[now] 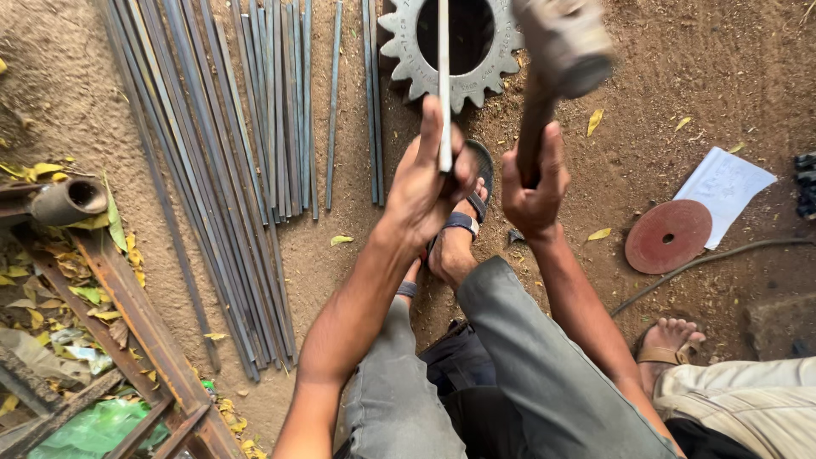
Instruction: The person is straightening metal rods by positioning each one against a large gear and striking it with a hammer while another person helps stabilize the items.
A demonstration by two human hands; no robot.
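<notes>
Head view: I see many steel rods point(246, 161) lying on the dirt floor point(697, 76) at left, a toothed gear point(450, 51) ahead, and a red disc point(668, 235) on white paper point(727, 183) at right. Another person's sandalled foot point(669, 340) sits lower right. My left hand point(425, 183) is clamped on a flat bar point(444, 76), upright, long axis running toward the gear. My right hand point(534, 183) is clamped on a hammer point(561, 42), blurred.

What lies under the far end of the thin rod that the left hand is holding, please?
The rod crosses a toothed gear ring on the dirt ground. The ring's hole is dark; the hammer covers the ring's right edge.
</notes>
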